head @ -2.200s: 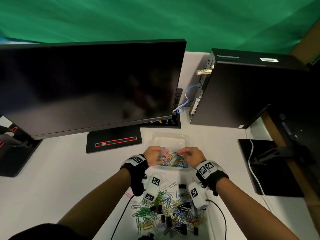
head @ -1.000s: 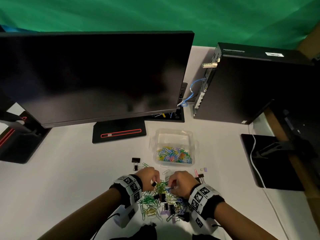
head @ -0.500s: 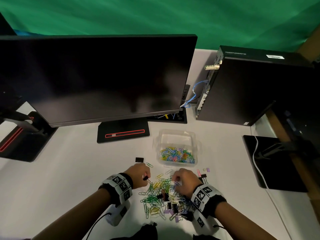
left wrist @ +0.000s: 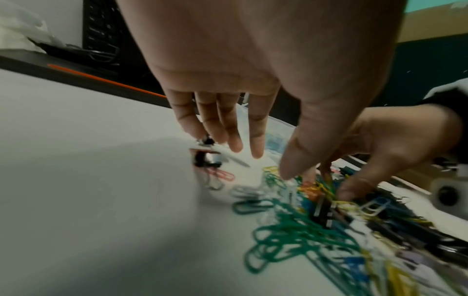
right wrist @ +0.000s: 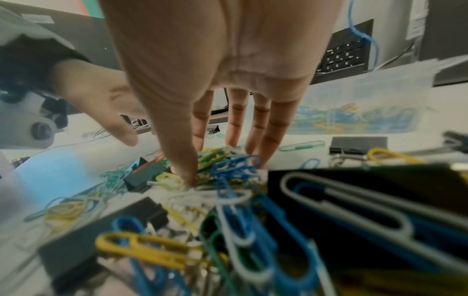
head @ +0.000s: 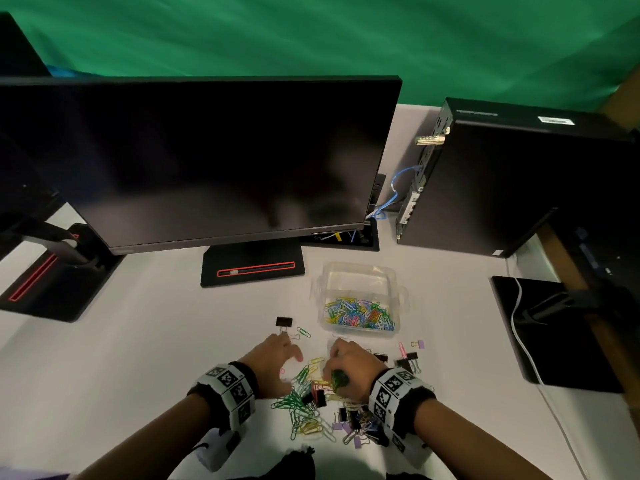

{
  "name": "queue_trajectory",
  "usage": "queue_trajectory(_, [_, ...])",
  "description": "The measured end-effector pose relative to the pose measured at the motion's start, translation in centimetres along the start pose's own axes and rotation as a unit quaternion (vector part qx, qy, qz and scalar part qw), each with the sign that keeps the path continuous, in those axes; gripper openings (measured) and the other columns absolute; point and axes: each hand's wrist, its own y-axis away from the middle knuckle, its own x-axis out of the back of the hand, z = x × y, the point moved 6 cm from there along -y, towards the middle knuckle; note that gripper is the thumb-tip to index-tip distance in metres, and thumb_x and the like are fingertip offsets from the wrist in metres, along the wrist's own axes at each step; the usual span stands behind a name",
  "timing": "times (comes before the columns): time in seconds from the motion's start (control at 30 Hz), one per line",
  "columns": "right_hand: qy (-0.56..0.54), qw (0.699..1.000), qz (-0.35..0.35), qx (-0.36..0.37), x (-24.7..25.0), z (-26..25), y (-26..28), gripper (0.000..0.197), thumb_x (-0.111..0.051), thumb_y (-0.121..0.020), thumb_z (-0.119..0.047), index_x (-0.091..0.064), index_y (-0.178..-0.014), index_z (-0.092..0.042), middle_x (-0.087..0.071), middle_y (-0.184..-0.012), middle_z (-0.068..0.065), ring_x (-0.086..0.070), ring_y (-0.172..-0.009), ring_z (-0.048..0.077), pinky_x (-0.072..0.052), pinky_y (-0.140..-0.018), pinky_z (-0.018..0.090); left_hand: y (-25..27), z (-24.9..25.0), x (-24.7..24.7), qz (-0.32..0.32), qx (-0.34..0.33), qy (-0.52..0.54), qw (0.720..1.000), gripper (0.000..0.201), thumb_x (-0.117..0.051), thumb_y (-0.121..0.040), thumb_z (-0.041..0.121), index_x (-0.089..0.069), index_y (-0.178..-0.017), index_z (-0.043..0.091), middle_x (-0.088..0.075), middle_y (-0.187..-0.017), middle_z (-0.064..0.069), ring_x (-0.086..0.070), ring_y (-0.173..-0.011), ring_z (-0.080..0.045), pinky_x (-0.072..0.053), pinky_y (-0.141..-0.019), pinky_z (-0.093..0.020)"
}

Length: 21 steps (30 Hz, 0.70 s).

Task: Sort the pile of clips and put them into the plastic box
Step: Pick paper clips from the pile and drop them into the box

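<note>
A mixed pile of coloured paper clips and black binder clips (head: 311,403) lies on the white table near me. The clear plastic box (head: 360,271) stands just behind it, with coloured paper clips (head: 360,313) in its near half. My left hand (head: 287,355) hovers over the pile's left edge with straight, spread fingers (left wrist: 255,140) and holds nothing. My right hand (head: 334,372) reaches down into the pile. Its thumb and fingertips (right wrist: 190,176) pinch a bunch of green and yellow paper clips (right wrist: 215,154).
A lone black binder clip (head: 284,322) lies left of the box, and more binder clips (head: 408,358) lie to the right. A large monitor (head: 207,161) on its base (head: 252,268) and a computer tower (head: 502,181) stand behind. At the right is a black pad (head: 554,334) with a white cable.
Both hands came back from the box to the pile. The left hand has moved left and spread its fingers open. The right hand has dug into the clips.
</note>
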Motion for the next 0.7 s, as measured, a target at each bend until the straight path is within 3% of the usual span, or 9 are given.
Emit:
queue_trajectory(0.07, [-0.018,1.0,0.007,-0.02,0.1,0.4,0.1,0.025,-0.064,-0.077,-0.011,-0.067,-0.102,-0.015,-0.047,-0.115,0.01,-0.047,-0.108,0.028,-0.042,-0.094,0.033,0.0,1.2,-0.8,-0.032,-0.03,0.014,0.999,0.067,-0.071,-0.073,0.032,-0.042,-0.132,0.021,-0.04,-0.121,-0.001,-0.041,-0.116,-0.018,-0.038,-0.098,-0.026])
queue_trajectory(0.17, [-0.043,0.998,0.024,-0.051,0.4,1.3,0.2,0.022,-0.063,-0.078,-0.01,-0.068,-0.099,-0.014,-0.05,-0.106,0.007,-0.052,-0.106,0.027,-0.041,-0.088,0.029,-0.2,2.1,-1.9,-0.089,-0.038,-0.03,0.995,0.095,-0.08,-0.066,0.035,-0.027,-0.143,0.017,-0.033,-0.134,-0.006,-0.038,-0.123,-0.022,-0.035,-0.106,-0.03])
queue_trajectory(0.27, [-0.062,0.994,0.048,-0.078,0.8,2.0,0.6,0.018,-0.064,-0.078,-0.012,-0.069,-0.095,-0.015,-0.058,-0.11,0.008,-0.054,-0.104,0.024,-0.042,-0.087,0.026,-0.6,2.4,-2.5,-0.091,-0.04,-0.051,0.994,0.102,-0.083,-0.062,0.034,-0.025,-0.144,0.013,-0.03,-0.136,-0.009,-0.037,-0.124,-0.024,-0.035,-0.108,-0.03])
queue_trajectory(0.37, [-0.105,0.987,0.076,-0.099,1.2,2.9,1.0,0.015,-0.064,-0.077,-0.01,-0.071,-0.09,-0.013,-0.067,-0.106,0.006,-0.06,-0.099,0.019,-0.043,-0.082,0.02,-1.3,2.7,-2.4,-0.064,-0.027,-0.007,0.998,0.082,-0.08,-0.068,0.029,-0.037,-0.135,0.015,-0.034,-0.132,-0.007,-0.042,-0.118,-0.023,-0.04,-0.1,-0.028])
queue_trajectory(0.5, [-0.148,0.976,0.094,-0.128,1.8,4.2,1.6,0.012,-0.065,-0.076,-0.008,-0.073,-0.085,-0.011,-0.072,-0.098,0.006,-0.064,-0.093,0.016,-0.05,-0.085,0.023,-2.2,3.6,-2.2,-0.062,-0.014,0.002,0.998,0.047,-0.068,-0.082,0.024,-0.048,-0.122,0.01,-0.048,-0.118,-0.01,-0.051,-0.11,-0.028,-0.041,-0.089,-0.032])
queue_trajectory(0.57, [-0.163,0.97,0.109,-0.141,2.4,4.7,1.9,0.009,-0.067,-0.077,-0.01,-0.074,-0.083,-0.011,-0.073,-0.094,0.007,-0.063,-0.083,0.012,-0.049,-0.08,0.019,-2.5,3.9,-2.1,-0.07,-0.004,0.0,0.998,0.036,-0.062,-0.086,0.022,-0.051,-0.117,0.008,-0.051,-0.111,-0.01,-0.052,-0.109,-0.03,-0.041,-0.088,-0.033])
queue_trajectory(0.7, [-0.196,0.957,0.145,-0.155,4.1,5.6,2.4,0.01,-0.069,-0.075,-0.007,-0.074,-0.082,-0.011,-0.07,-0.083,0.001,-0.052,-0.064,-0.006,-0.042,-0.066,0.007,-3.4,3.8,-1.7,-0.072,0.009,0.026,0.997,0.024,-0.058,-0.089,0.017,-0.061,-0.112,0.01,-0.058,-0.12,-0.01,-0.053,-0.113,-0.024,-0.041,-0.095,-0.031])
